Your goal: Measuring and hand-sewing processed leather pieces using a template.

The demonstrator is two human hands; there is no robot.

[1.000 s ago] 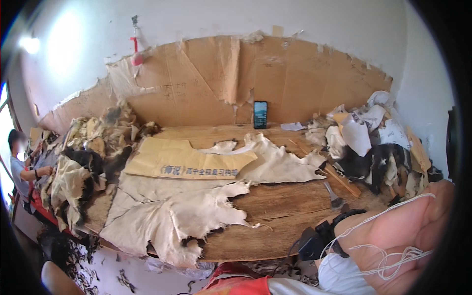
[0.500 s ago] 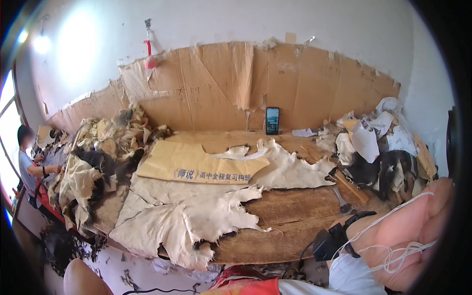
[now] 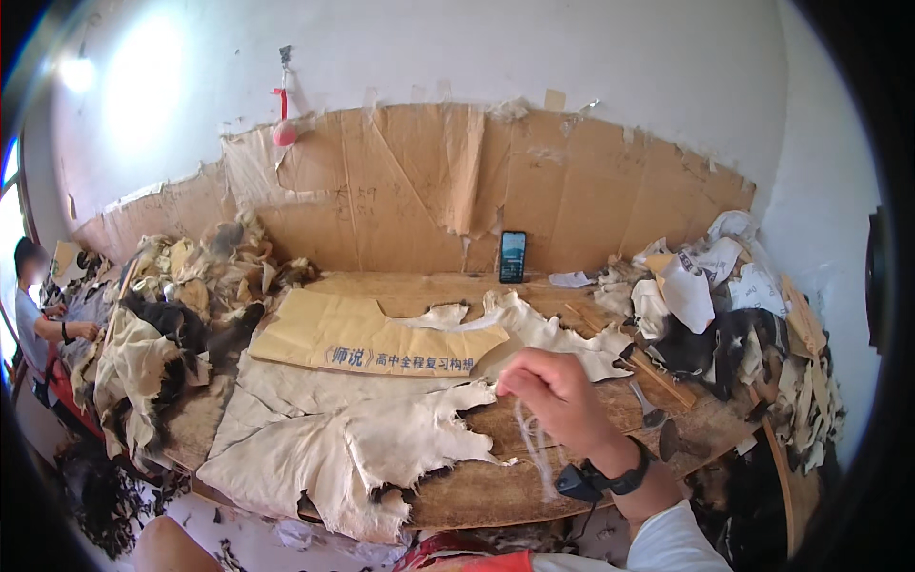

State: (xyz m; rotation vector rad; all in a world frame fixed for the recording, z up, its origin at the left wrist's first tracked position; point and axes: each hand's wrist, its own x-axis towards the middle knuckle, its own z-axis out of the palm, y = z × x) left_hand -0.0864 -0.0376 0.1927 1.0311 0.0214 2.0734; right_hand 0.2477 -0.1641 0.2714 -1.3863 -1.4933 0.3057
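Observation:
My right hand, with a black strap and small dark device at the wrist, is raised over the wooden work surface, fingers pinched on a loosely dangling white string, which is blurred. Beyond it lie pale, ragged hides with a yellow paper piece printed with dark characters on top. A flat metal tool and a wooden strip lie to the right of my hand. My left hand is not in view; only a patch of bare skin shows at the bottom left.
Heaps of hide scraps stand at left, more scraps and white papers at right. A phone leans on the cardboard backing. A pink object hangs above. A co-worker stands at far left. Dark scraps lie on the floor below.
My right hand, earlier large at the lower right edge with string across it, has moved left over the work surface, the string now hanging below it. The view has shifted slightly.

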